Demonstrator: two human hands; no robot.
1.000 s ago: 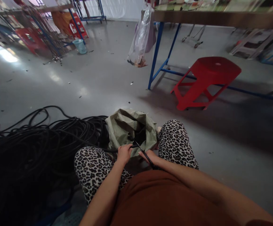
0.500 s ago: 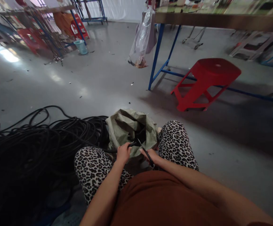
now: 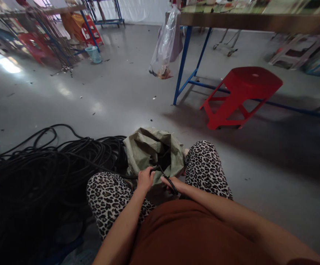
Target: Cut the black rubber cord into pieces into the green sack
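Note:
Between my knees stands an open woven sack (image 3: 136,152), pale green, with dark pieces inside that I cannot make out clearly. Over its near rim my left hand (image 3: 145,179) is closed around a black cord (image 3: 129,177), whose end sticks out past the fingers. The cord runs left over my knee to a big tangled pile of black cord (image 3: 74,158). My right hand (image 3: 176,185) grips black-handled scissors (image 3: 171,185) by the handles. The blades reach up and left to the cord's end, touching or overlapping it.
A red plastic stool (image 3: 241,95) stands ahead to the right, beside a blue-legged table (image 3: 248,23). From the table's corner hangs a clear plastic bag (image 3: 164,48). A light blue basket (image 3: 93,54) sits on the floor farther left, near another table.
My right hand has shifted slightly left, bringing the scissor blades from just beside the cord's end onto it. My left hand has stayed nearly in place.

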